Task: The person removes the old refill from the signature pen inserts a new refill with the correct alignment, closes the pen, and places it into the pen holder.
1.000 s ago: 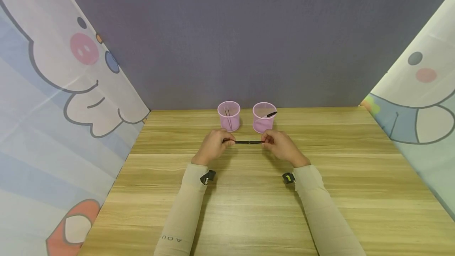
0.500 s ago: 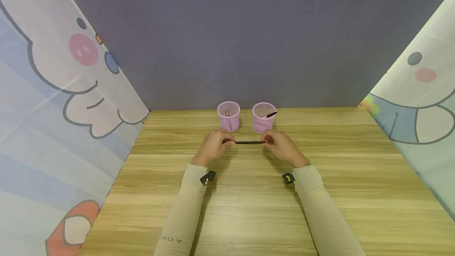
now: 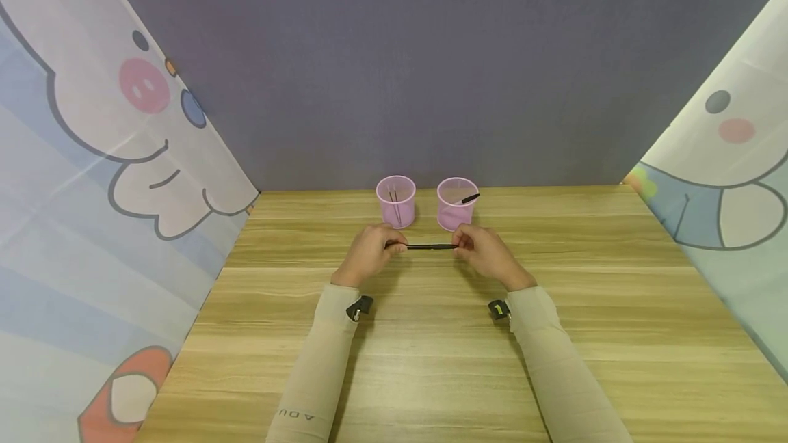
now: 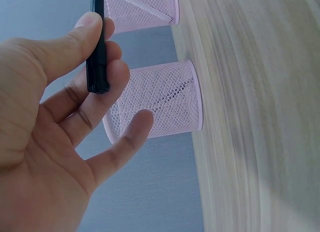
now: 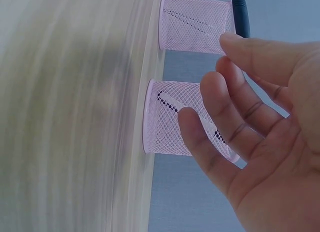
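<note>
A slim black pen is held level between both hands, in front of two pink mesh pen cups. My left hand pinches one end between thumb and fingertips; in the left wrist view the blunt black end of the pen pokes out past the thumb. The right hand pinches the opposite end, and its little finger is spread apart in the right wrist view. Behind the left hand stands the left cup with thin dark sticks inside. The right cup contains a black-capped pen leaning on its rim.
The cups stand on a wood-grain table near its back edge, against a dark grey wall. Cartoon-printed curtains flank the table on the left and right.
</note>
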Available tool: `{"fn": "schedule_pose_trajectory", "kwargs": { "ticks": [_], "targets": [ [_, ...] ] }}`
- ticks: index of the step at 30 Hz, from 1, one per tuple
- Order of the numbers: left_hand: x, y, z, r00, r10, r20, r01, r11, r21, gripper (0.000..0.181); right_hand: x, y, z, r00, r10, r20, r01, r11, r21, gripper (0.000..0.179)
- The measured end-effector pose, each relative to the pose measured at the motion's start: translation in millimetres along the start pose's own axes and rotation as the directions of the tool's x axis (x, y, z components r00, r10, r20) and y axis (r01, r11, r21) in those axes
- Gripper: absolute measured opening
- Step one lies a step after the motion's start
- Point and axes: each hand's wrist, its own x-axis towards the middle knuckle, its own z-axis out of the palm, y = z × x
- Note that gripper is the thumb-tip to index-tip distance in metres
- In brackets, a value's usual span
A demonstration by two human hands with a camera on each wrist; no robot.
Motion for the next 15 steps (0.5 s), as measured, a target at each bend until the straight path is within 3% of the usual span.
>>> {"fn": "schedule_pose_trajectory", "kwargs": {
  "ticks": [15],
  "targets": [
    [-1.2, -0.7, -1.1, 1.000, -0.005, 0.000, 0.005, 1.000, 0.009, 0.006, -0.7, 0.2, 0.3, 0.999, 0.031, 0.009, -0.031, 0.998, 0.051, 0.020]
  ]
}}
